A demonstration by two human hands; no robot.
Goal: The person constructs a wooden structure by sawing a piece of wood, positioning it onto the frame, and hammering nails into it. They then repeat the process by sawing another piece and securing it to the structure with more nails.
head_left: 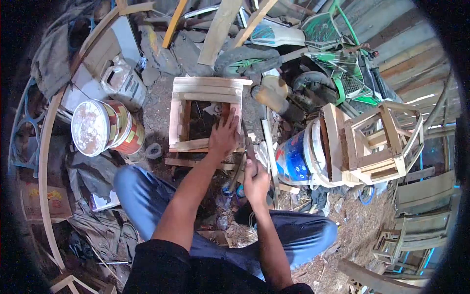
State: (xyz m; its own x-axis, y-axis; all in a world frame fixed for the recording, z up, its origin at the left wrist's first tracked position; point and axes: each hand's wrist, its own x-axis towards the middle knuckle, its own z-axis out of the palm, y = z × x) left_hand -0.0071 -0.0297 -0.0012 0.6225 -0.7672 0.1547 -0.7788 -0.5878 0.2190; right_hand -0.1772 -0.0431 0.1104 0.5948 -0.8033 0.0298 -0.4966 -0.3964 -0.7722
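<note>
A square wooden frame (177,112), built of pale battens with an open middle, lies on the ground in front of my crossed legs. My left hand (225,134) rests on its right side, fingers stretched forward over the wood. Just to the right of the frame, my right hand (256,180) is wrapped round the lower end of a long, narrow dark tool (248,145). The tool points away from me along the frame's right edge. Its exact kind is not clear from here.
Stacked paint buckets (90,128) and a white jerrycan (123,83) stand to the left. On the right are a blue bucket (293,154) and a wooden stool frame (377,147). A green motorbike (352,78) and leaning planks (220,32) are behind. Wood scraps litter the ground.
</note>
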